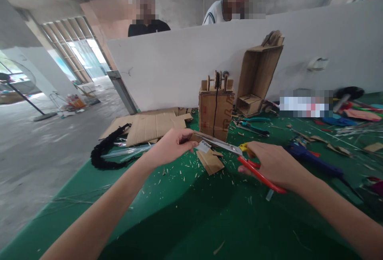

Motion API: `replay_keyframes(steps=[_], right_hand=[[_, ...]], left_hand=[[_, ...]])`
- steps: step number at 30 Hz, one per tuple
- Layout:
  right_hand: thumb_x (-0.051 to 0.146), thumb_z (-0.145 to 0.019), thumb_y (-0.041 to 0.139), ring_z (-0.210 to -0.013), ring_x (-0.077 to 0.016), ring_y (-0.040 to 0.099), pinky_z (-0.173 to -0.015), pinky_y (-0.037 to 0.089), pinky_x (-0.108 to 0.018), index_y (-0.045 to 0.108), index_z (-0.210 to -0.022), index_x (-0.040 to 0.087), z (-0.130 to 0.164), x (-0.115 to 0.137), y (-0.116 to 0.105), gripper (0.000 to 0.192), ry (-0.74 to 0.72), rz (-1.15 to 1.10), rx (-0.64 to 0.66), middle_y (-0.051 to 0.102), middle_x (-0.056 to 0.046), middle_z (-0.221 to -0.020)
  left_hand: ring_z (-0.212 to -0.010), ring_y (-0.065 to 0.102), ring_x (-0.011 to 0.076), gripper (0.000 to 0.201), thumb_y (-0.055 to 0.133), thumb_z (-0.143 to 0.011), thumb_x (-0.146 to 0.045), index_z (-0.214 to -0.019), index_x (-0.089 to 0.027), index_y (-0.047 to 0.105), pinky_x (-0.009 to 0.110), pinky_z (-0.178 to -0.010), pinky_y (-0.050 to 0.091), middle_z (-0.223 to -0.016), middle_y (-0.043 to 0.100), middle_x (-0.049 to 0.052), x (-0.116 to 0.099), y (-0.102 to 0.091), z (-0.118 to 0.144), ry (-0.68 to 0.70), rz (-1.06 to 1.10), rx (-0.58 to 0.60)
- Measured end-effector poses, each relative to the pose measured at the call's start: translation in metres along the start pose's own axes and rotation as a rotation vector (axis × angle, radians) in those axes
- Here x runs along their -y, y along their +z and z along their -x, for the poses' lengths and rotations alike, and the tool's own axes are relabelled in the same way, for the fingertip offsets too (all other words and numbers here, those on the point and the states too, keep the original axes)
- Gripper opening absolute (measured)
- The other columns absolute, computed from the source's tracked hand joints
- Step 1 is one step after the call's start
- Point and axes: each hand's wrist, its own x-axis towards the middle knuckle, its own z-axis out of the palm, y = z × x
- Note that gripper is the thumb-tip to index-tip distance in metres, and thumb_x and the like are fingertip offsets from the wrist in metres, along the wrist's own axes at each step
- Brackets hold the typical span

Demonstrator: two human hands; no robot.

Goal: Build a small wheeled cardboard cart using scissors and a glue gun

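Observation:
My left hand [170, 146] pinches a thin strip of cardboard [200, 136] above the green table. My right hand [273, 163] grips scissors with red and yellow handles [254, 168], and their metal blades [223, 144] are closed around the strip near my left fingers. A cut piece of cardboard [210, 161] lies on the table just below the blades. Behind them stands a small cardboard box model [216, 110] with a black cord running down its front.
Flat cardboard sheets [149, 126] and a black braided cord [106, 152] lie at the left. An open cardboard box [259, 78] leans on the white partition [179, 64]. Pliers [254, 126], a blue glue gun [314, 160] and scraps lie at the right. Two people stand behind the partition.

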Motion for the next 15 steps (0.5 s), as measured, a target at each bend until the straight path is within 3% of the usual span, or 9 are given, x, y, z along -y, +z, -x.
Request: replay_keyframes(steps=[10, 15], right_hand=[[0.062, -0.080, 0.042, -0.054, -0.0175, 0.050, -0.047, 0.030, -0.029, 0.034, -0.062, 0.024, -0.0035, 0.0008, -0.0025, 0.043, 0.030, 0.096, 0.034, 0.055, -0.003, -0.065], [0.060, -0.083, 0.037, -0.060, -0.0196, 0.055, -0.049, 0.030, -0.028, 0.038, -0.065, 0.023, -0.0020, -0.0008, -0.0036, 0.042, -0.016, 0.154, 0.017, 0.056, -0.004, -0.069]], left_hand=[[-0.060, 0.053, 0.0135, 0.021, 0.050, -0.084, -0.034, -0.083, -0.018, 0.065, 0.026, -0.053, 0.039, -0.068, 0.060, 0.002, -0.0008, 0.0023, 0.0009, -0.014, 0.011, 0.015], [-0.061, 0.052, 0.0127, 0.023, 0.048, -0.086, -0.036, -0.082, -0.019, 0.062, 0.026, -0.055, 0.038, -0.067, 0.058, 0.000, -0.0057, 0.0000, 0.0019, -0.051, -0.046, 0.054]])
